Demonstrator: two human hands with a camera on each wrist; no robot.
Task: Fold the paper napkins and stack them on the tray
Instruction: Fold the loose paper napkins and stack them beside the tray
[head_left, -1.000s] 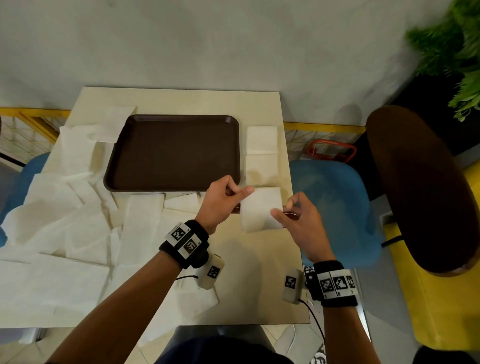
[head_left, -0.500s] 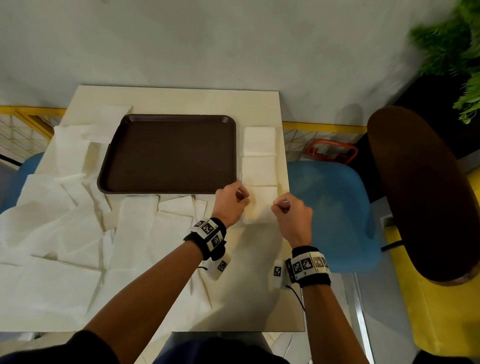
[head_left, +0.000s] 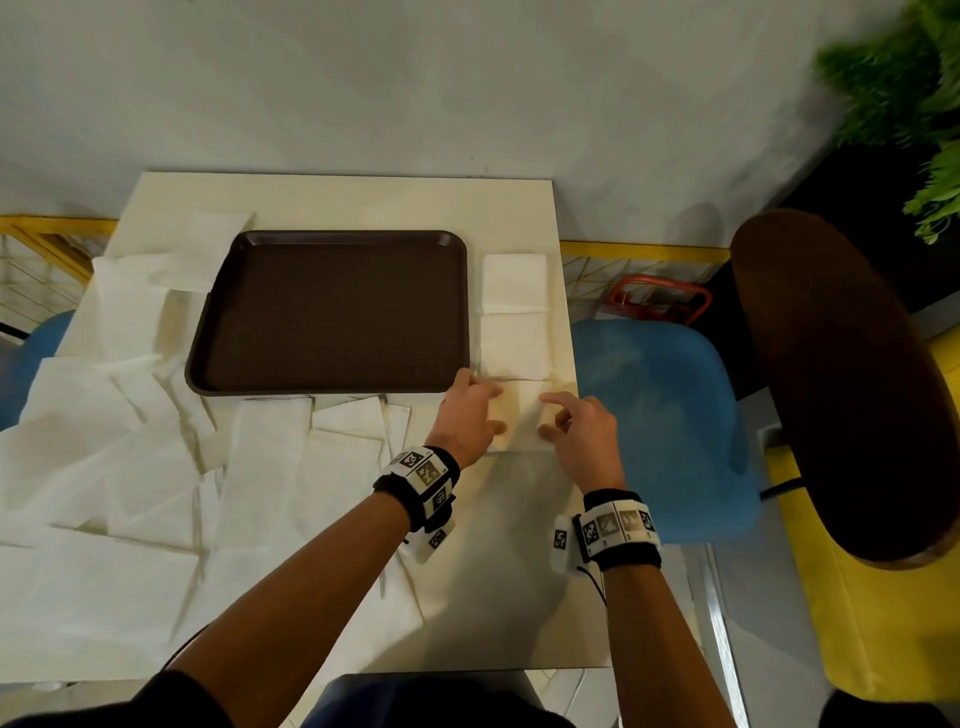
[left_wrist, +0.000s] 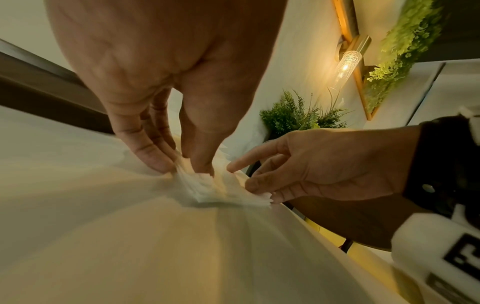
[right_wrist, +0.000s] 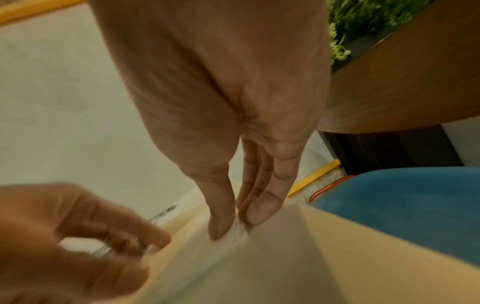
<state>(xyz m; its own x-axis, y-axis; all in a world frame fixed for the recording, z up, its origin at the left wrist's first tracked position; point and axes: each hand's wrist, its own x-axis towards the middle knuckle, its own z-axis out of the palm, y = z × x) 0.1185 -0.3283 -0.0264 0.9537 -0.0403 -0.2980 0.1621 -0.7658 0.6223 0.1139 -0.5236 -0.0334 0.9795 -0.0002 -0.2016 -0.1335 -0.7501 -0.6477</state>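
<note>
The brown tray sits mid-table with nothing on it. Right of it, two folded white napkins lie in a line along the table's right edge. A third folded napkin lies flat just below them. My left hand rests on its left edge, and the left wrist view shows straight fingers and thumb pressing it down. My right hand touches the right side with spread fingers. Neither hand holds anything.
Several unfolded white napkins cover the left and front-left of the table. A blue chair stands past the right edge, with a round dark wooden table beyond it. A wall is close behind.
A second ago both hands pinched the folded napkin in the air. They lowered it onto the table below the two folded ones and now press it flat with straightened fingers.
</note>
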